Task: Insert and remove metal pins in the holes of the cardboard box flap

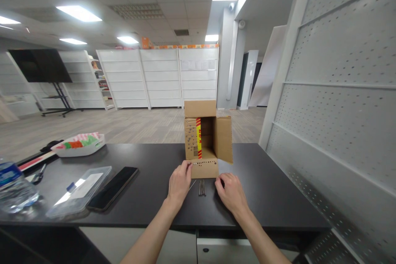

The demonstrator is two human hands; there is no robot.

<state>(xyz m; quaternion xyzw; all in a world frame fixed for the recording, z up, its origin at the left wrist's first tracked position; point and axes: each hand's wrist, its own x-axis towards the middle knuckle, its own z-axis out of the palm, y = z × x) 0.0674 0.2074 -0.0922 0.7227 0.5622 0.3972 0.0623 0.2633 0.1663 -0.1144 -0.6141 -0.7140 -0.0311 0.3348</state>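
Observation:
An open cardboard box stands on the desk with its mouth toward me. Its lower flap lies forward and carries a row of small dark holes or dots. At the flap's left edge is my left hand, thumb and fingertips pinched together; whatever is in them is too small to name. My right hand rests by the flap's front right corner, fingers curled in, their inside hidden. Between the hands lie several long screws or nails side by side. One thin rod lies apart, close to my left hand.
Left on the dark desk are a black phone, a clear plastic case, a water bottle and a white basket with colourful contents. A perforated white panel rises along the right.

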